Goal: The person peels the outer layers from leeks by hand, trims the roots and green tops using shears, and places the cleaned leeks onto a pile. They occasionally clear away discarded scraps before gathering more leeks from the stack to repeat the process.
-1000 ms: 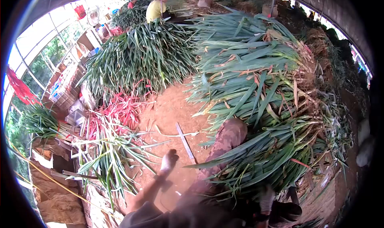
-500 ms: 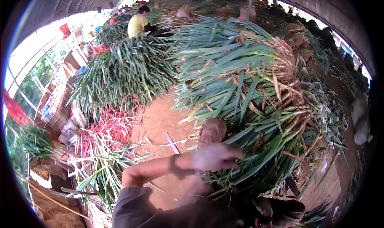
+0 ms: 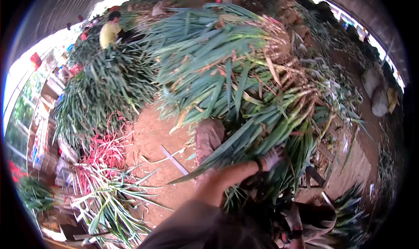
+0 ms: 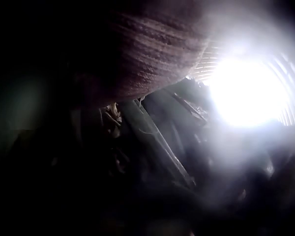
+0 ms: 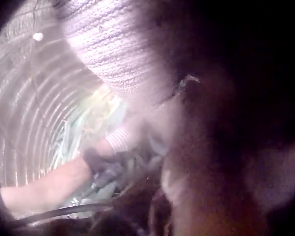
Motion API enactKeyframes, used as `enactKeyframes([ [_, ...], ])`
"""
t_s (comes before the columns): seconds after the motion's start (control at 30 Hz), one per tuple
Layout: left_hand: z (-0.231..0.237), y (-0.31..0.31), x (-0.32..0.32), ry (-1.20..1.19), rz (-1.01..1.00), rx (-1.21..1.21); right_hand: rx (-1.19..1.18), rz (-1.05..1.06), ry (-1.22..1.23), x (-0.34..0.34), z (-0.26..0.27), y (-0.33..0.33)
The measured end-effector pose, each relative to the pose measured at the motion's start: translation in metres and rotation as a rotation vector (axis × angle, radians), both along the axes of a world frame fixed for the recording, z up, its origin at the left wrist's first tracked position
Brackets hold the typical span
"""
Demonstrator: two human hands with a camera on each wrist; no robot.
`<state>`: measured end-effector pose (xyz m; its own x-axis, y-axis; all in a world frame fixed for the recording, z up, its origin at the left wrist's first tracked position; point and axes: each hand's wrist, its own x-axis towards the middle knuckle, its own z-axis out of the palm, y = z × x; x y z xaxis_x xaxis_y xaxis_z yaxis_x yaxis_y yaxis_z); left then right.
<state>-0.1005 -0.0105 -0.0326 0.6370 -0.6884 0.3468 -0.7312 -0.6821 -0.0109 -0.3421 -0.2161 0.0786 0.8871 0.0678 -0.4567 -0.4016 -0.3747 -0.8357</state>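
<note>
My gloved left hand (image 3: pixel 271 158) reaches right into the near leeks (image 3: pixel 288 133), its fingertips partly hidden among the leaves. I cannot tell if it grips them. The left wrist view is dark, with the ribbed glove (image 4: pixel 157 54) over a long leaf (image 4: pixel 160 142). Low by my lap is the gloved right hand (image 3: pixel 291 215), below the leeks; shadow hides its fingers. Its ribbed glove (image 5: pixel 108 44) fills the top of the right wrist view, with the left forearm (image 5: pixel 49 189) behind. A camouflage-clad knee (image 3: pixel 208 137) stands beside the leaves.
A flat strip (image 3: pixel 174 160) lies on the bare soil. Red ties (image 3: pixel 107 151) and loose leeks (image 3: pixel 111 196) are at the left. Behind them rises another leek heap (image 3: pixel 102 89), with a person in yellow (image 3: pixel 109 33) beyond. More leeks (image 3: pixel 349 216) lie at lower right.
The left hand has swung from over the soil, across my knee, to the near leeks at the right. The head view has turned right. The right hand stays low by my lap.
</note>
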Motion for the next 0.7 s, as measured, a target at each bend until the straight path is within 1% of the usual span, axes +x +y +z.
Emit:
enactKeyframes([
  [0.07,0.059,0.033,0.025,0.623,0.024,-0.259,-0.27,0.114,-0.196,-0.028,0.0,-0.028],
  [0.1,0.013,0.036,0.034,0.188,-0.041,-0.47,-0.105,0.049,-0.211,-0.047,0.014,-0.03],
  [0.13,0.039,0.05,0.028,-0.05,-0.067,-0.058,0.051,-0.037,-0.217,-0.061,0.043,-0.023],
  [0.17,0.037,0.05,0.033,0.21,-0.02,-0.294,0.058,-0.138,-0.12,-0.075,0.072,-0.019],
  [0.2,0.043,0.057,0.038,0.164,-0.145,-0.113,0.075,-0.23,-0.042,-0.081,0.101,-0.013],
  [0.27,0.062,0.049,0.029,0.003,-0.118,0.37,-0.076,-0.253,-0.102,-0.108,0.107,-0.014],
  [0.3,0.075,0.037,0.019,0.167,-0.122,0.399,-0.061,-0.356,-0.058,-0.091,0.152,0.007],
  [0.33,0.089,0.028,0.008,0.323,-0.109,0.428,-0.269,-0.401,-0.243,-0.092,0.139,0.001],
  [0.37,0.1,0.02,0.001,0.477,-0.086,0.455,-0.373,-0.545,-0.236,-0.079,0.14,0.001],
  [0.4,0.106,0.017,0.0,0.684,-0.112,0.343,-0.528,-0.57,-0.462,-0.068,0.12,-0.013],
  [0.43,0.11,0.01,-0.003,0.885,-0.133,0.232,-0.51,-0.677,-0.462,-0.053,0.119,-0.022],
  [0.47,0.116,0.005,-0.005,1.083,-0.148,0.117,-0.665,-0.67,-0.474,-0.045,0.116,-0.039],
  [0.5,0.151,0.003,-0.021,0.953,-0.175,0.108,-0.823,-0.669,-0.48,-0.038,0.112,-0.057],
  [0.57,0.167,-0.001,-0.027,1.065,-0.279,0.023,-0.779,-0.845,-0.433,-0.026,0.104,-0.077],
  [0.6,0.17,-0.003,-0.028,1.121,-0.329,-0.023,-0.585,-0.986,-0.477,-0.019,0.107,-0.077],
  [0.63,0.171,-0.008,-0.033,1.204,-0.399,-0.216,-0.468,-0.965,-0.599,-0.013,0.12,-0.075],
  [0.67,0.171,-0.016,-0.04,1.275,-0.467,-0.416,-0.47,-0.942,-0.698,-0.007,0.125,-0.075],
  [0.7,0.171,-0.024,-0.045,1.33,-0.532,-0.624,-0.529,-0.922,-0.687,-0.003,0.136,-0.071],
])
